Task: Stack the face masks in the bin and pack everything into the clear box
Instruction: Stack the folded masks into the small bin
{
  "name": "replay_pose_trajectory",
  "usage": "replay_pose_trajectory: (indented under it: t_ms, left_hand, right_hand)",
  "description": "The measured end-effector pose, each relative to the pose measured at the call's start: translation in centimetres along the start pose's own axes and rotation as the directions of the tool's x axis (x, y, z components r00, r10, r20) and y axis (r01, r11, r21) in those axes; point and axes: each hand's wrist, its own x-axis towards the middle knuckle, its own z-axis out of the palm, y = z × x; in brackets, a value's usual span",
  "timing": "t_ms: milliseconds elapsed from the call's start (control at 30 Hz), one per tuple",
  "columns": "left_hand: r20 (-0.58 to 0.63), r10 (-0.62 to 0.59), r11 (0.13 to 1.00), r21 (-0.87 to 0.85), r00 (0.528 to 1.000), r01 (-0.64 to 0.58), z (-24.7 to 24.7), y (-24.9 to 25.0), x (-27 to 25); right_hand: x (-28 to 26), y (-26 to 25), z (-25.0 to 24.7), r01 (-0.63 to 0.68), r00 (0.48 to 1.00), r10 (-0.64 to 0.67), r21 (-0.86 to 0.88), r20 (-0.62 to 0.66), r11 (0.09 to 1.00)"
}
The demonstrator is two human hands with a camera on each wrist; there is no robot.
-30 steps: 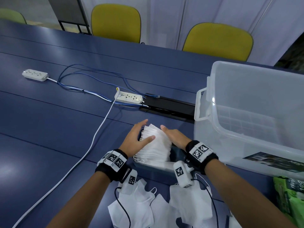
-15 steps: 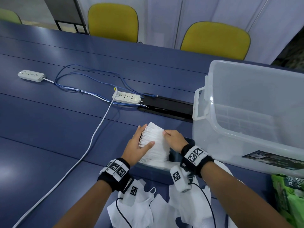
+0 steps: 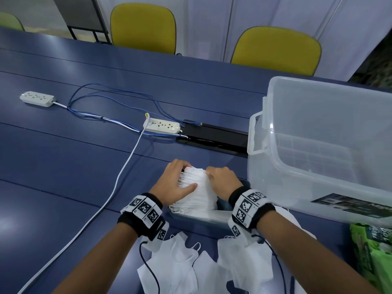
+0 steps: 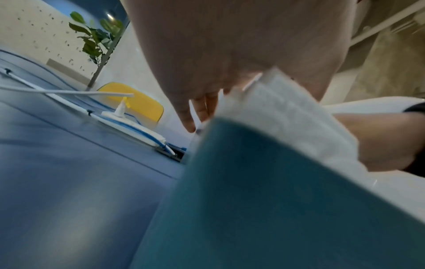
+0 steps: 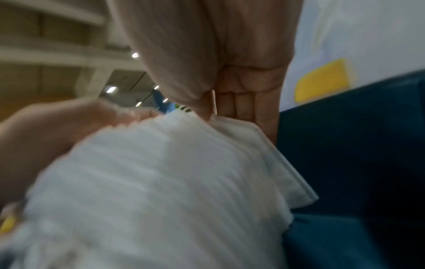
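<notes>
A thick stack of white face masks point(image 3: 198, 193) stands on edge in a small teal bin point(image 3: 199, 216) near the table's front. My left hand point(image 3: 177, 182) grips the stack's left side, fingers curled over its far end and thumb across the top. My right hand point(image 3: 219, 177) grips the right side with curled fingers. The left wrist view shows the bin's wall point(image 4: 276, 200) with mask edges point(image 4: 287, 112) above it. The right wrist view shows the masks point(image 5: 161, 182) against my fingers point(image 5: 241, 103). The clear box point(image 3: 318, 162) stands open at the right. Loose masks point(image 3: 176, 264) lie under my wrists.
Two white power strips point(image 3: 162, 126) point(image 3: 37, 98) and blue and white cables point(image 3: 118, 183) cross the blue table to the left. A black cable hatch point(image 3: 214, 137) lies beyond the bin. A green packet point(image 3: 375, 257) sits at the right front. Yellow chairs point(image 3: 275, 49) stand behind.
Both hands have closed in on the stack. Their fingers, straight a second ago, now curl round its far end, and the masks are squeezed tighter together.
</notes>
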Motion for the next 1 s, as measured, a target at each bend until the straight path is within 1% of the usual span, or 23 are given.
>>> replay_pose_trajectory:
  t_ms: [67,133,200,233,300,367,400,433,500,567,600,667,733,767,833,867,900,933,1000]
  left_hand:
    - [-0.023,-0.033,0.997,-0.069,0.999,0.031,0.5,-0.3,-0.2]
    - [-0.048,-0.071,0.972,-0.226,0.996,0.058,1.2,-0.5,-0.6]
    - [-0.019,-0.107,0.937,-0.338,0.994,0.094,1.4,-0.7,-0.7]
    - [0.004,-0.116,0.931,-0.348,0.993,0.110,1.4,-0.7,-0.7]
    - [0.035,-0.123,0.940,-0.315,0.992,0.128,1.1,-0.5,-0.6]
    - [0.042,-0.151,0.943,-0.293,0.988,0.156,0.9,-0.3,-0.5]
    - [0.037,-0.176,0.937,-0.301,0.984,0.179,0.9,-0.2,-0.6]
    - [0.033,-0.204,0.926,-0.317,0.978,0.204,0.9,-0.3,-0.7]
    - [0.041,-0.265,0.896,-0.358,0.963,0.261,1.0,-0.4,-0.9]
    - [0.072,-0.318,0.857,-0.405,0.945,0.319,1.2,-0.5,-1.3]
    - [0.092,-0.337,0.836,-0.429,0.937,0.343,1.2,-0.5,-1.5]
    - [0.115,-0.359,0.804,-0.467,0.926,0.369,1.4,-0.7,-1.8]
    - [0.121,-0.359,0.793,-0.484,0.925,0.371,1.5,-0.7,-1.9]
    - [0.126,-0.360,0.780,-0.503,0.924,0.372,1.6,-0.6,-1.9]
    - [0.139,-0.371,0.738,-0.556,0.918,0.383,1.7,-0.7,-1.8]
    - [0.144,-0.371,0.722,-0.576,0.918,0.382,1.7,-0.7,-1.7]
    - [0.150,-0.369,0.713,-0.587,0.917,0.383,1.7,-0.7,-1.7]
    - [0.159,-0.362,0.709,-0.592,0.918,0.382,1.7,-0.8,-1.7]
    - [0.167,-0.353,0.703,-0.602,0.921,0.379,2.1,-1.4,-1.6]
  right_hand:
    - [0.7,0.1,0.2,0.045,0.999,-0.045,0.072,0.004,0.996]
    - [1.0,0.2,0.4,0.072,0.997,-0.073,0.153,-0.002,0.986]
    - [1.0,0.1,0.7,0.079,0.996,-0.088,0.205,0.034,0.976]
    - [1.2,0.1,0.7,0.063,0.995,-0.080,0.229,0.066,0.971]
    - [1.3,-0.4,0.1,0.014,0.987,-0.059,0.283,0.151,0.959]
    - [1.3,-0.6,-1.0,-0.043,0.971,-0.040,0.336,0.235,0.941]
    - [1.3,-0.6,-1.5,-0.065,0.966,-0.028,0.345,0.257,0.936]
    - [1.1,-0.6,-1.8,-0.081,0.967,-0.010,0.347,0.253,0.935]
    - [0.8,-0.1,-1.9,-0.139,0.982,0.080,0.369,0.170,0.919]
    - [0.4,0.9,-1.4,-0.223,0.975,0.205,0.436,0.091,0.872]
    - [0.2,1.3,-1.2,-0.245,0.967,0.249,0.487,0.057,0.838]
    - [-0.1,2.1,-0.7,-0.298,0.943,0.331,0.561,0.045,0.772]
    - [-0.6,1.9,-0.6,-0.375,0.916,0.385,0.586,0.115,0.718]
    - [-0.8,1.5,-0.3,-0.421,0.899,0.396,0.610,0.185,0.671]
    - [-1.1,0.6,0.6,-0.491,0.869,0.347,0.711,0.354,0.503]
    - [-0.7,0.3,1.2,-0.506,0.860,0.324,0.748,0.395,0.430]
    - [-0.3,0.0,1.7,-0.507,0.857,0.320,0.773,0.405,0.381]
    - [0.4,0.2,2.5,-0.496,0.860,0.339,0.784,0.382,0.374]
    - [2.6,1.5,4.7,-0.468,0.873,0.346,0.786,0.343,0.404]
